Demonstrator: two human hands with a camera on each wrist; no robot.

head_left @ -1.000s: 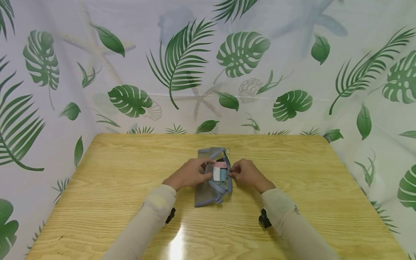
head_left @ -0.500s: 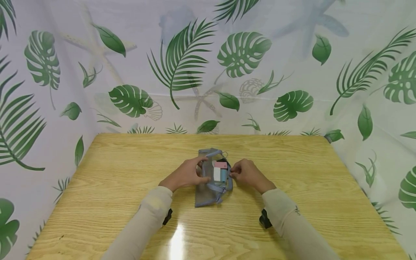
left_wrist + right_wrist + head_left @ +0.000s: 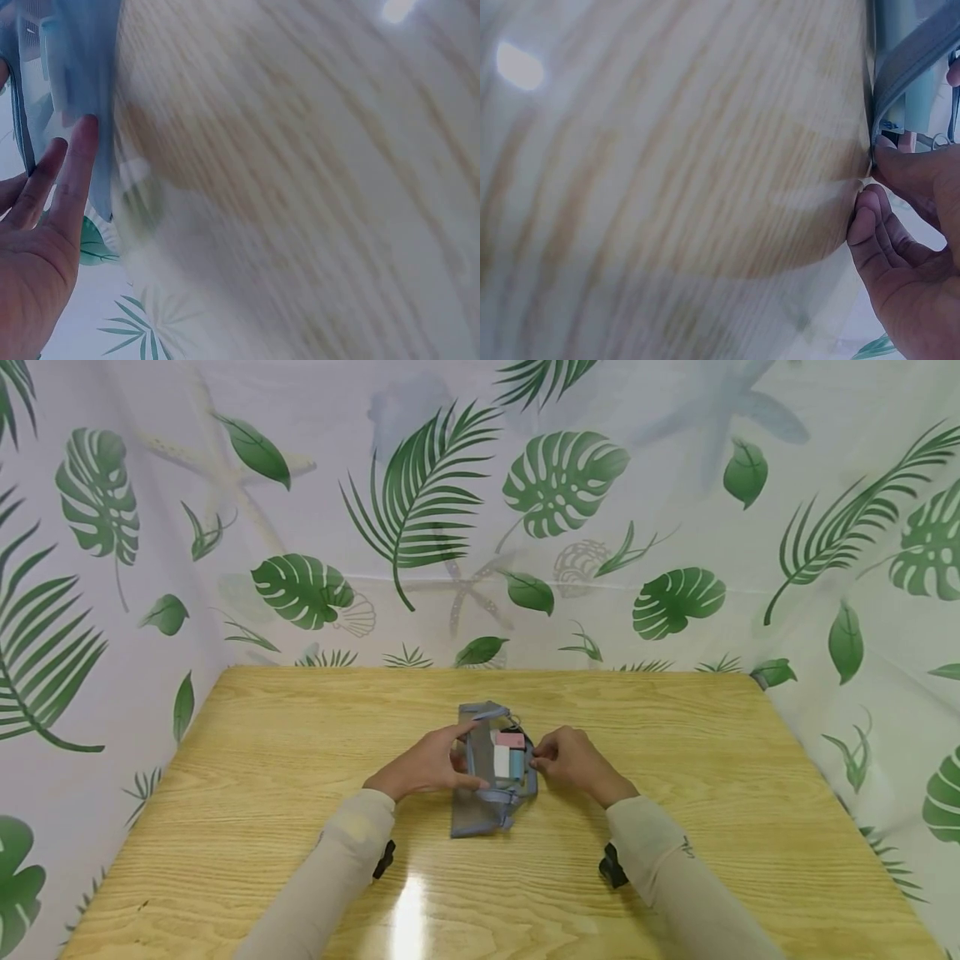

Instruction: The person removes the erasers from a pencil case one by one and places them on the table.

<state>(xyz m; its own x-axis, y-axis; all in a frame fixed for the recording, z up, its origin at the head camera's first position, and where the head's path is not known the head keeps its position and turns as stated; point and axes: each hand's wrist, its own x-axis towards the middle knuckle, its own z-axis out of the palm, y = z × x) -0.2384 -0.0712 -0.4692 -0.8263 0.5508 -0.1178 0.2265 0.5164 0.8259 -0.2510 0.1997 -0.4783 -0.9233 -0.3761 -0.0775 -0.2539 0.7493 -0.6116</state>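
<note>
A grey mesh zip pouch (image 3: 472, 812) with blue-grey trim lies on the table, its mouth spread. Inside are a small pink block (image 3: 510, 741), a white block (image 3: 501, 762), a light-blue block (image 3: 517, 764) and something black, partly hidden. My left hand (image 3: 427, 764) holds the pouch's left lip, thumb and index finger apart along it. In the left wrist view, other fingers (image 3: 73, 169) lie against the mesh from outside. My right hand (image 3: 573, 762) pinches the right edge of the mouth between thumb and fingers, seen in the right wrist view at the trim strip (image 3: 911, 64).
The wood-grain table (image 3: 300, 710) reaches out on both sides of the pouch. Behind and beside it hangs a white cloth (image 3: 450, 485) printed with green leaves. A metal ring (image 3: 514, 721) sits at the pouch's far end.
My left hand has drawn back a little to the left, and its thumb and index finger have spread along the lip. More of the pouch's contents show. My right hand stays nearly still.
</note>
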